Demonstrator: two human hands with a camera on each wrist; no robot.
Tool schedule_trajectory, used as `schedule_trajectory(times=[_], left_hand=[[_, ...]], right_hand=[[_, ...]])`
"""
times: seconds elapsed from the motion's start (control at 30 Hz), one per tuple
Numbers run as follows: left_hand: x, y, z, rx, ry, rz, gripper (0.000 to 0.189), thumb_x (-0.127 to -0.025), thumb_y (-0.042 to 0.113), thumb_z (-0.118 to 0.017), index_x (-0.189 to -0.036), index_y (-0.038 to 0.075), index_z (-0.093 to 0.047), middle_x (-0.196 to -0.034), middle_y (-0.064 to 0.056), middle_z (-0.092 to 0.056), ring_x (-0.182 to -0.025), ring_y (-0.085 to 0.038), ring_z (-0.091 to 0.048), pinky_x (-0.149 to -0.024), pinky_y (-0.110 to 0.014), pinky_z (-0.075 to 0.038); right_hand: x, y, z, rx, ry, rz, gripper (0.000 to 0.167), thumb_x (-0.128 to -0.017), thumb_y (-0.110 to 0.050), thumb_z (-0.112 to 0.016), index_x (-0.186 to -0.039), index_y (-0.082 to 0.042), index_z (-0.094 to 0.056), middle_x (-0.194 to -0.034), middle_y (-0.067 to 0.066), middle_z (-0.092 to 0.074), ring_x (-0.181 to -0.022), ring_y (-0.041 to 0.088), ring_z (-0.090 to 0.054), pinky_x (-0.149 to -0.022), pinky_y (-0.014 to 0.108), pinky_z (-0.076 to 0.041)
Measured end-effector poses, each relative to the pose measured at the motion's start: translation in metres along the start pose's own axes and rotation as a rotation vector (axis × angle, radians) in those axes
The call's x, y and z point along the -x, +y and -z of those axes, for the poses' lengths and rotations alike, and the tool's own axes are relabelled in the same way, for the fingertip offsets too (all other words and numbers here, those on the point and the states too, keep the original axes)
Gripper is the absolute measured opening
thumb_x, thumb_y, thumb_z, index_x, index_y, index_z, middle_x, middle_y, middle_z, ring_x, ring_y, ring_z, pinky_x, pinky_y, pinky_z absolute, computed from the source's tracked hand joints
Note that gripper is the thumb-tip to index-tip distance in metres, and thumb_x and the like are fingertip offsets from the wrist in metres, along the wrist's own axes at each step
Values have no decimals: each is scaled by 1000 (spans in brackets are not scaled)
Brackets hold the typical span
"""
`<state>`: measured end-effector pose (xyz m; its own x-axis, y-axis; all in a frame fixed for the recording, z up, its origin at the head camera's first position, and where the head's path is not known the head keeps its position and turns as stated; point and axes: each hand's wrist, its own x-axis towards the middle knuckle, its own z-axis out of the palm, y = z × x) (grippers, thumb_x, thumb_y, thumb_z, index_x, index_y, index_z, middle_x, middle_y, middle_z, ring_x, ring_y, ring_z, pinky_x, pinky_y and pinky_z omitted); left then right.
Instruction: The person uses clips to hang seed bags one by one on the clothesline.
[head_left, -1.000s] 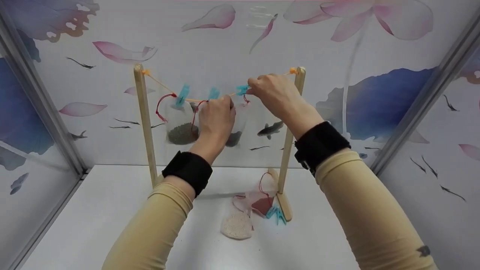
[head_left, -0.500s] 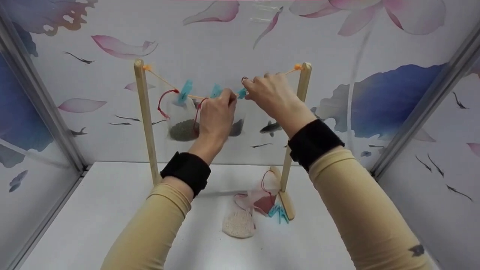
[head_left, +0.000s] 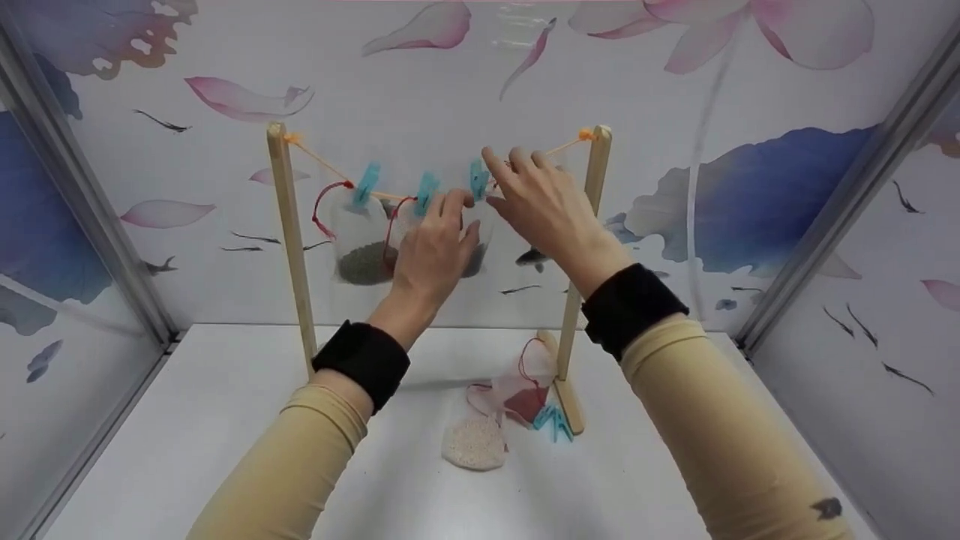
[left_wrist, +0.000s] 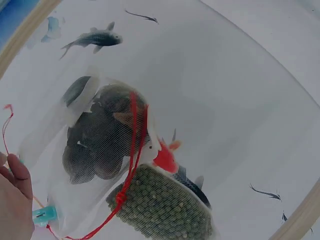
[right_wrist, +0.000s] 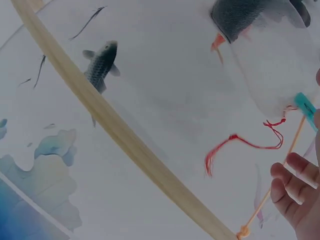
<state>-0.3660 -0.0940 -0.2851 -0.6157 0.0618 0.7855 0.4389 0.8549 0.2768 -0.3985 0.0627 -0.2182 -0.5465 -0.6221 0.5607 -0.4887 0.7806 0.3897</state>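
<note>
Three sheer drawstring bags hang from an orange cord (head_left: 321, 160), held by blue clothespins. The left bag (left_wrist: 160, 205) contains green pellets; the middle bag (left_wrist: 102, 130) has dark flat pieces. Dark contents also show in the right bag (right_wrist: 280, 65), partly hidden behind my left hand (head_left: 433, 251). That hand has its fingers extended at the right bag's top, thumb apart. My right hand (head_left: 547, 199) is spread just right of the right clothespin (head_left: 479, 180), which stands upright on the cord. A red drawstring (right_wrist: 255, 146) dangles from the right bag.
Wooden posts (head_left: 292, 255) hold the cord at both ends. On the white table (head_left: 247, 420) lie a bag of pale grains (head_left: 475, 445), a bag with reddish contents (head_left: 525, 405) and spare blue clothespins (head_left: 553, 422), beside the right post's foot (head_left: 570, 409).
My right fingers have let go of the right clothespin, which has turned from tilted to upright on the cord. My left fingers have loosened and straightened at the bag's top.
</note>
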Motion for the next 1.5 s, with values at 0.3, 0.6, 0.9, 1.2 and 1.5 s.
schedule_trajectory(times=[0.3,0.6,0.9,1.2,1.5], left_hand=[[42,1,-31,-49,-38,-175,13,-96,13,-65,-106,8,-59,-94,-8,-65,-67,-17,-66,-56,-28,-55],[106,13,-77,24,-361,-115,14,-94,13,-67,-106,10,-60,-96,-6,-65,-79,-16,-68,-65,-28,-57],[184,29,-120,125,-726,-40,17,-92,8,-68,-109,7,-65,-102,-6,-66,-97,-17,-66,-85,-27,-55],[233,51,-129,17,-874,-33,24,-88,13,-74,-110,7,-70,-111,-7,-65,-98,-20,-62,-86,-28,-54],[252,52,-98,257,-972,128,40,-88,14,-74,-126,6,-64,-126,-9,-64,-121,-23,-59,-105,-34,-48]], right_hand=[[46,10,-30,-152,41,-70,39,-99,-21,-62,-134,-6,-52,-116,17,-64,-96,33,-66,-76,41,-60],[131,13,-76,-467,-376,-240,18,-96,-16,-65,-105,-2,-67,-89,17,-72,-76,29,-68,-69,44,-58],[233,-39,-141,-606,-623,-387,20,-87,-11,-76,-101,-4,-66,-89,12,-66,-78,25,-63,-70,43,-55],[289,-81,-160,-516,-453,-430,36,-81,-1,-78,-114,0,-63,-118,19,-56,-95,33,-59,-66,46,-57],[312,-97,-139,-607,-543,-362,21,-82,2,-73,-101,6,-65,-134,19,-60,-109,42,-59,-87,52,-55]])
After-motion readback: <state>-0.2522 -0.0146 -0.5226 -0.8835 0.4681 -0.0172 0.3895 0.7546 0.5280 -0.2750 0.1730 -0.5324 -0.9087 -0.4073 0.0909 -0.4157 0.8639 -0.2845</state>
